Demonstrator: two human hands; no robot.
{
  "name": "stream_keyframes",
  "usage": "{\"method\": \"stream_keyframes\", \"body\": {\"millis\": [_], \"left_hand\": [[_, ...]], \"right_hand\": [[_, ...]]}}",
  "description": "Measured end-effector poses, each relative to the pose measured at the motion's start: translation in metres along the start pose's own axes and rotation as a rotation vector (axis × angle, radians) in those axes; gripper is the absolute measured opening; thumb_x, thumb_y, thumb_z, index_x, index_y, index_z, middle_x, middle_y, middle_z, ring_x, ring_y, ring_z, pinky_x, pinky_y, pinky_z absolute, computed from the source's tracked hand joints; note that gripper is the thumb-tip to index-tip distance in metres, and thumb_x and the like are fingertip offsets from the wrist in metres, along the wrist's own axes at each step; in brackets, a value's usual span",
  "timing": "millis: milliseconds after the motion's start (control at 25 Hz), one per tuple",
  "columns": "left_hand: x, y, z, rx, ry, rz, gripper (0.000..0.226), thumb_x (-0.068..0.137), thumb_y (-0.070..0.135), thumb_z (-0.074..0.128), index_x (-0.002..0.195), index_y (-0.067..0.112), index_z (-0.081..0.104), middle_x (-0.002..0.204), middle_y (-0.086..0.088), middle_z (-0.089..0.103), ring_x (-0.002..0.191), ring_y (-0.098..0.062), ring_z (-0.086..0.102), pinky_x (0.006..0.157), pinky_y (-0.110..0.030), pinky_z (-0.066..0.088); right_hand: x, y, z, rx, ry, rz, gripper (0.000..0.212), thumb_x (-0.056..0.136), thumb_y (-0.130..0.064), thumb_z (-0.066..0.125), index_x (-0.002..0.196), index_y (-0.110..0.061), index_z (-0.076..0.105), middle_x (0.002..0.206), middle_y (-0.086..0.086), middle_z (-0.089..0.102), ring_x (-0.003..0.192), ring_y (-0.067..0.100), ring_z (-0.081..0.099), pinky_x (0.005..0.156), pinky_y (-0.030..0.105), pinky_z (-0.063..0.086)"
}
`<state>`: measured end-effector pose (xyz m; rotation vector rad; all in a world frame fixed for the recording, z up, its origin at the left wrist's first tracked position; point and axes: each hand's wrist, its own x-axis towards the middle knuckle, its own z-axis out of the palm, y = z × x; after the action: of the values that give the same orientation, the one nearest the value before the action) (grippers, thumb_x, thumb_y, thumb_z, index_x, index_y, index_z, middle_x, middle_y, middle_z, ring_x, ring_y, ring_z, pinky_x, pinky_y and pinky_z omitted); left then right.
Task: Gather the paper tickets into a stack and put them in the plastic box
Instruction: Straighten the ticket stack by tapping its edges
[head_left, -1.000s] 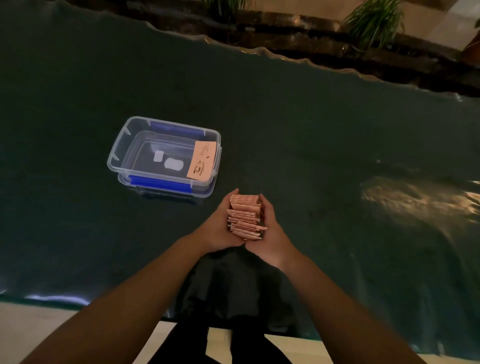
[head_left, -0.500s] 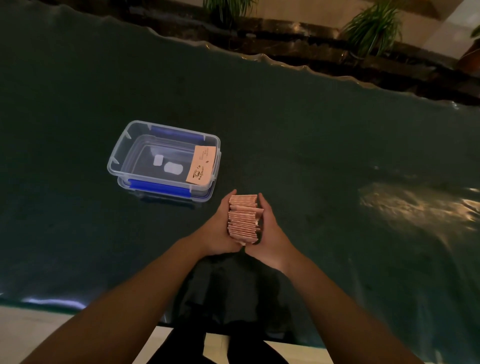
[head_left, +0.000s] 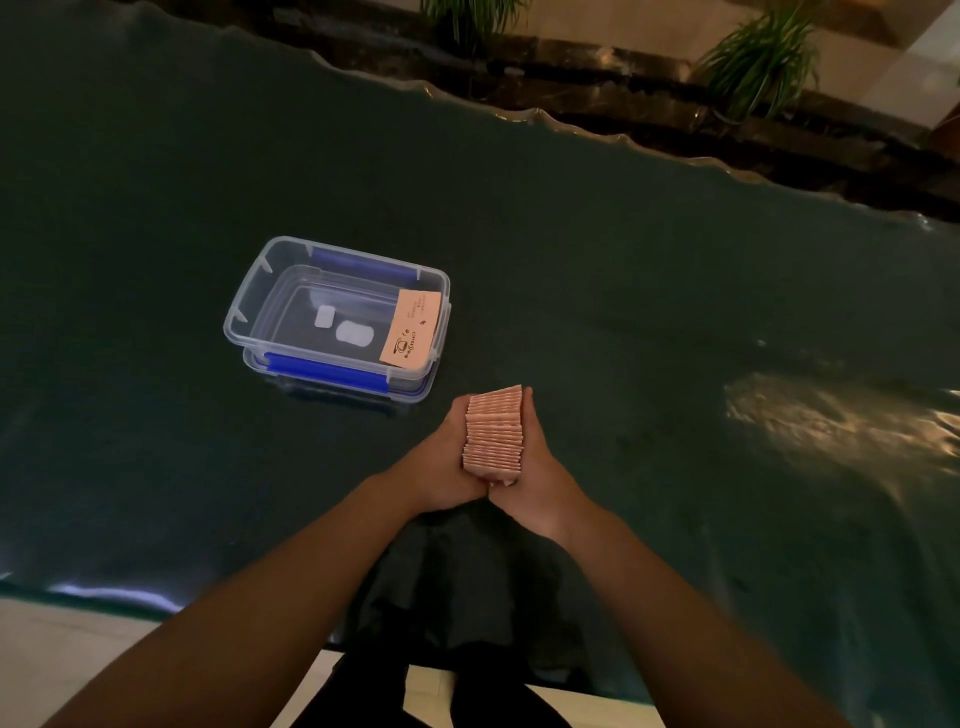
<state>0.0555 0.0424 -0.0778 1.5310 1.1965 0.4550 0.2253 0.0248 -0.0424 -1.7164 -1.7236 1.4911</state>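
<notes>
Two bare hands press a stack (head_left: 492, 432) of pink paper tickets between them on a dark green tabletop (head_left: 649, 291). The left hand (head_left: 440, 470) and right hand (head_left: 537, 467) each close their grip on one side of the stack. A clear plastic box (head_left: 332, 312) with blue clips stands near, ahead and left, one ticket (head_left: 411, 332) leaning inside its right wall.

clear glossy plastic box (head_left: 249, 322), matt paper tickets (head_left: 493, 431)
</notes>
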Motion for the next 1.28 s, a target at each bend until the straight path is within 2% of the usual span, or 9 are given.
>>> {"method": "stream_keyframes", "body": {"millis": [120, 280, 400, 480, 600, 800, 960, 1120, 1280], "left_hand": [[-0.002, 0.003, -0.003, 0.02, 0.005, 0.018, 0.109, 0.067, 0.053, 0.086, 0.153, 0.039, 0.022, 0.127, 0.053, 0.033, 0.121, 0.025, 0.041, 0.108, -0.023, 0.037], [-0.005, -0.004, -0.005, 0.019, -0.05, -0.006, 0.135, 0.061, 0.046, 0.095, 0.153, 0.05, -0.004, 0.142, 0.033, 0.036, 0.128, 0.017, 0.04, 0.104, -0.014, 0.032], [-0.004, -0.008, -0.006, 0.041, -0.059, -0.02, 0.111, 0.065, 0.046, 0.093, 0.145, 0.063, 0.017, 0.134, 0.048, 0.036, 0.126, 0.021, 0.041, 0.111, -0.025, 0.035], [-0.001, -0.009, -0.003, 0.019, -0.041, -0.045, 0.094, 0.069, 0.045, 0.09, 0.144, 0.055, 0.033, 0.135, 0.042, 0.042, 0.126, 0.014, 0.046, 0.114, -0.035, 0.04], [0.002, -0.011, -0.001, -0.073, 0.034, -0.086, 0.091, 0.067, 0.046, 0.09, 0.143, 0.042, 0.041, 0.131, 0.023, 0.057, 0.118, 0.011, 0.055, 0.107, -0.032, 0.047], [-0.001, -0.001, -0.008, -0.088, 0.042, -0.11, 0.097, 0.056, 0.033, 0.096, 0.132, 0.051, 0.039, 0.122, 0.026, 0.059, 0.111, 0.012, 0.055, 0.089, -0.018, 0.042], [-0.006, 0.01, -0.018, -0.243, 0.012, -0.153, 0.103, 0.05, 0.018, 0.095, 0.13, 0.057, 0.042, 0.129, 0.02, 0.06, 0.122, -0.001, 0.055, 0.092, -0.031, 0.053], [-0.011, 0.019, -0.019, -0.49, -0.012, -0.241, 0.09, 0.056, 0.015, 0.096, 0.134, 0.031, 0.056, 0.121, 0.001, 0.073, 0.116, -0.019, 0.067, 0.098, -0.051, 0.056], [-0.017, 0.024, -0.007, -0.683, -0.101, -0.23, 0.07, 0.069, -0.005, 0.077, 0.134, 0.01, 0.058, 0.123, -0.017, 0.072, 0.118, -0.032, 0.067, 0.102, -0.054, 0.053]], "right_hand": [[-0.002, 0.002, -0.005, -0.008, 0.007, -0.035, 0.124, 0.083, -0.016, 0.077, 0.166, -0.036, -0.013, 0.172, 0.0, 0.03, 0.149, 0.01, 0.042, 0.123, 0.036, 0.037], [-0.007, 0.01, -0.005, -0.06, -0.051, -0.031, 0.138, 0.074, -0.018, 0.086, 0.165, -0.037, -0.016, 0.173, -0.001, 0.023, 0.15, 0.006, 0.035, 0.122, 0.033, 0.036], [-0.003, 0.013, -0.002, -0.107, -0.039, -0.023, 0.135, 0.074, -0.015, 0.086, 0.167, -0.033, -0.01, 0.169, -0.003, 0.017, 0.142, 0.006, 0.039, 0.112, 0.025, 0.037], [0.001, 0.012, 0.003, -0.073, 0.008, -0.019, 0.125, 0.076, -0.011, 0.086, 0.167, -0.028, 0.001, 0.166, -0.001, 0.023, 0.142, 0.012, 0.045, 0.114, 0.029, 0.04], [0.009, 0.012, 0.008, -0.013, 0.011, 0.001, 0.114, 0.08, -0.004, 0.079, 0.161, -0.039, 0.007, 0.154, -0.004, 0.047, 0.136, 0.013, 0.055, 0.112, 0.035, 0.047], [0.014, 0.017, -0.001, 0.113, -0.028, 0.029, 0.11, 0.065, -0.007, 0.087, 0.15, -0.039, 0.027, 0.133, -0.016, 0.06, 0.121, 0.003, 0.064, 0.098, 0.028, 0.055], [0.002, 0.027, -0.005, 0.399, -0.009, 0.075, 0.098, 0.062, -0.006, 0.087, 0.144, -0.032, 0.041, 0.142, 0.0, 0.06, 0.125, 0.013, 0.067, 0.098, 0.038, 0.06], [-0.017, 0.037, 0.006, 0.739, 0.092, 0.168, 0.107, 0.068, -0.02, 0.092, 0.155, -0.038, 0.033, 0.145, 0.0, 0.06, 0.12, 0.014, 0.072, 0.098, 0.04, 0.061], [-0.026, 0.035, 0.015, 0.716, 0.152, 0.121, 0.114, 0.063, -0.017, 0.092, 0.153, -0.053, 0.033, 0.143, -0.002, 0.062, 0.127, 0.017, 0.067, 0.105, 0.044, 0.057]]}}
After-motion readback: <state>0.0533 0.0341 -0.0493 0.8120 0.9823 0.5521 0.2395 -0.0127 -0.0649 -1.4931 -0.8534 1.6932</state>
